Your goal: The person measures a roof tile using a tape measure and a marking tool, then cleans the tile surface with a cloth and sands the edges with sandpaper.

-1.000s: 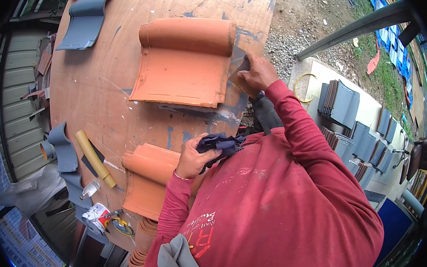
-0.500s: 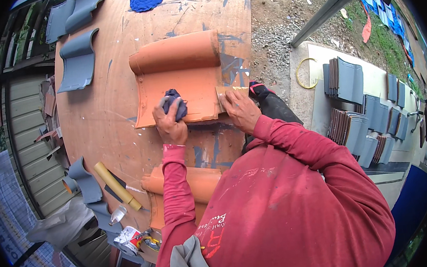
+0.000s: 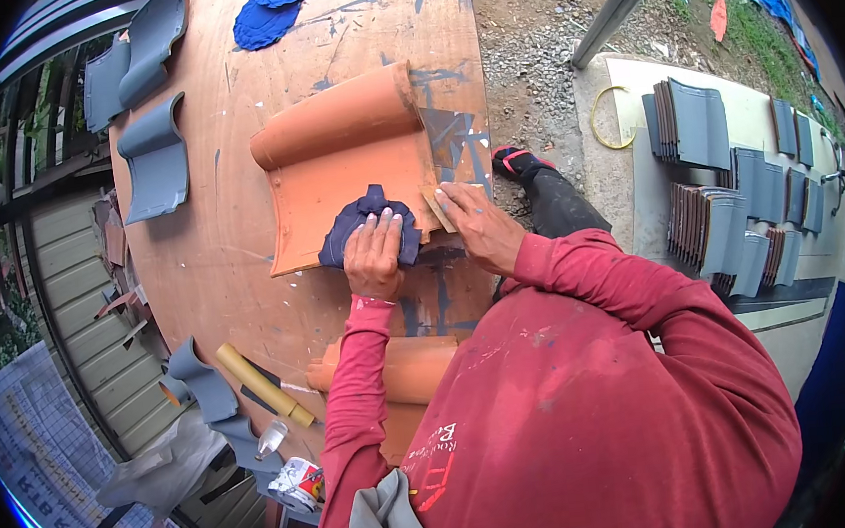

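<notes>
Rag (image 3: pixel 368 227) under left hand (image 3: pixel 374 258) perhaps hides tile (image 3: pixel 335 162) surface.

I get even, soft daylight across my view, with no hard-edged shadows anywhere; it reads as overcast sky. The orange tile (image 3: pixel 345 166) at centre is evenly lit and sharp, and only a faint shadow sits under its near edge. The wooden table (image 3: pixel 214 261) shows no glare. The pale slab (image 3: pixel 629 109) at two o'clock is the brightest patch, close to washed out. Fisheye bending is strong: the table's edge curves, and the metal post (image 3: pixel 620 0) at one o'clock leans. A black vignette rings the picture, widest at nine and three o'clock. Detail softens toward seven o'clock.
</notes>
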Available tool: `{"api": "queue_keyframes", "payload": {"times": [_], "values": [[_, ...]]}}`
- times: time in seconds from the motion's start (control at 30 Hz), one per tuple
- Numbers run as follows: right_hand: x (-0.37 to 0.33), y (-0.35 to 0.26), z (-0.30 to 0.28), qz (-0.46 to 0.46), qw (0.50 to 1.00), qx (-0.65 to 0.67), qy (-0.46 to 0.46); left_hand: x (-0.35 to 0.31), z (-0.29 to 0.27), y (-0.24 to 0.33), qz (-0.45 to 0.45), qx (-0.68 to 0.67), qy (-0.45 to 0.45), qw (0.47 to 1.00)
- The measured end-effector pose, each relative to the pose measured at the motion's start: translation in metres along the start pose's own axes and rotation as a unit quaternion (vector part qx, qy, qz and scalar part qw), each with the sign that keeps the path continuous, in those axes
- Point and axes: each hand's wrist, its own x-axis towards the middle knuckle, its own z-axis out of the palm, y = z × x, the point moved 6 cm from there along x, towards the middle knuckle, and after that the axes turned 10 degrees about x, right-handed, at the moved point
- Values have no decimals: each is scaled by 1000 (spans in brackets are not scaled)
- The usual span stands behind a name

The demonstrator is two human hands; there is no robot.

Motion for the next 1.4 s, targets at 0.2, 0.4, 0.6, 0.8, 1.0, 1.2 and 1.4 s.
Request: {"api": "queue_keyframes", "payload": {"times": [0.2, 0.4, 0.6, 0.8, 1.0, 1.2, 1.4], "values": [[15, 6, -2, -3, 999, -31, -8, 2, -2, 2, -11, -13, -8, 1000], [29, 18, -7, -15, 997, -74, -2, 12, -1, 7, -27, -31, 2, 999], [49, 31, -12, -25, 995, -100, 17, 15, -4, 5, -43, -53, 17, 998], [54, 30, -12, -27, 996, -84, 14, 16, -4, 0, -34, -47, 14, 998], [46, 31, -7, -21, 997, -65, 20, 21, -15, -1, -33, -43, 22, 998], [53, 25, -22, -11, 999, -46, 25, 27, -24, 1, -37, -56, 16, 998], [69, 24, -43, -64, 996, -52, 31, 37, -44, -4, -48, -82, 32, 995]]}}
